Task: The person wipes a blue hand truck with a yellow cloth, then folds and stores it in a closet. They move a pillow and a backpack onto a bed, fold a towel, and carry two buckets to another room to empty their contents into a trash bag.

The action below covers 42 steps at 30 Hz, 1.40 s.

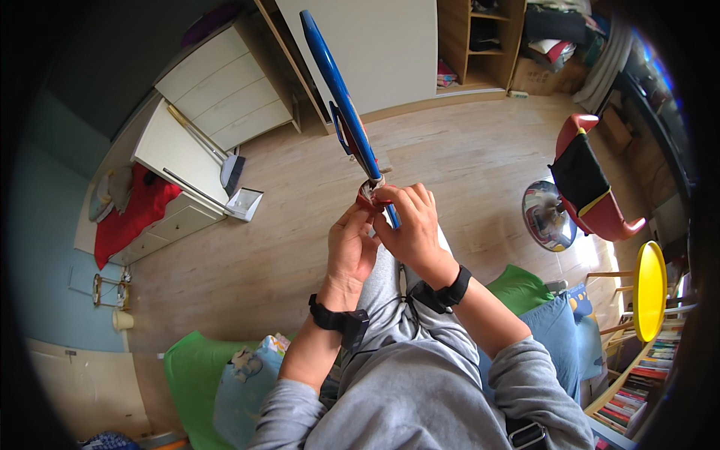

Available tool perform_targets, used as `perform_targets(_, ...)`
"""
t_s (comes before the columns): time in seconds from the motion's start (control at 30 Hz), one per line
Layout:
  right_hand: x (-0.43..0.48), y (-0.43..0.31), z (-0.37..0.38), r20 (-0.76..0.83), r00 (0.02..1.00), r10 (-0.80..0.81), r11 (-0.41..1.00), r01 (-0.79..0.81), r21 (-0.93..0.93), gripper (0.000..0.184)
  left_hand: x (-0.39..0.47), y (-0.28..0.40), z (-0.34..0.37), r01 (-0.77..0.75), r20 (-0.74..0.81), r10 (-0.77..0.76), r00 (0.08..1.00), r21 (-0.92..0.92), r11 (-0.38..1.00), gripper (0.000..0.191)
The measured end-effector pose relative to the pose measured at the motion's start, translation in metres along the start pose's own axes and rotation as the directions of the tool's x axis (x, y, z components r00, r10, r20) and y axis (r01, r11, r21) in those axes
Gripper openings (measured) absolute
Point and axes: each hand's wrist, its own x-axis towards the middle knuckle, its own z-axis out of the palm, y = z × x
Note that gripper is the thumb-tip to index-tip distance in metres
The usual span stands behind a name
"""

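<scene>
A blue flat-edged object (337,84) with a side handle stands on edge before me, seen nearly end-on; its exact kind cannot be told. At its near end is a bunched red and whitish cloth or band (368,197), pinched between the fingers of both hands. My left hand (351,242) holds the lower left of this bunch with thumb and fingertips. From the right, my right hand (410,222) grips its upper side, with the fingers curled over it. A blue part shows below the bunch, beside my right hand. Both wrists bear black straps.
A red swivel chair (590,208) with a black cloth and a yellow round-topped stool (649,291) stand at right. At left are a white cabinet (180,146), a broom (232,171) and a dustpan (246,203). Green and blue bedding (197,382) lies on both sides of me.
</scene>
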Motion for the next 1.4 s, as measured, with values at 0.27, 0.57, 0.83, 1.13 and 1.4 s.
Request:
perform_targets(0.27, -0.006, -0.006, -0.004, 0.055, 0.993, 0.108, 0.983, -0.115, 0.146, 0.033, 0.005, 0.011, -0.013, -0.033, 0.065, 0.027, 0.998, 0.084, 0.996, 0.025)
perform_targets(0.57, -0.012, -0.004, 0.01, 0.205, 0.907, 0.369, 0.837, -0.419, 0.351, 0.018, -0.001, 0.018, -0.003, 0.012, 0.005, -0.013, 1.0, 0.069, 0.998, 0.011)
perform_targets(0.83, 0.006, 0.006, -0.005, 0.102, 0.901, 0.423, 0.863, -0.434, 0.257, 0.015, -0.026, 0.038, -0.001, 0.097, -0.045, -0.087, 0.995, 0.517, 0.85, 0.02)
perform_targets(1.13, -0.016, -0.018, -0.007, 0.79, 0.465, 0.399, 0.143, -0.883, 0.447, 0.046, -0.069, 0.029, -0.007, 0.146, 0.0, -0.159, 0.987, 0.399, 0.905, 0.03)
perform_targets(1.4, -0.014, -0.027, 0.003, 0.73, 0.326, 0.6, -0.3, -0.755, 0.583, 0.037, -0.099, -0.005, 0.026, -0.178, 0.1, 0.25, 0.963, 0.933, 0.314, 0.032)
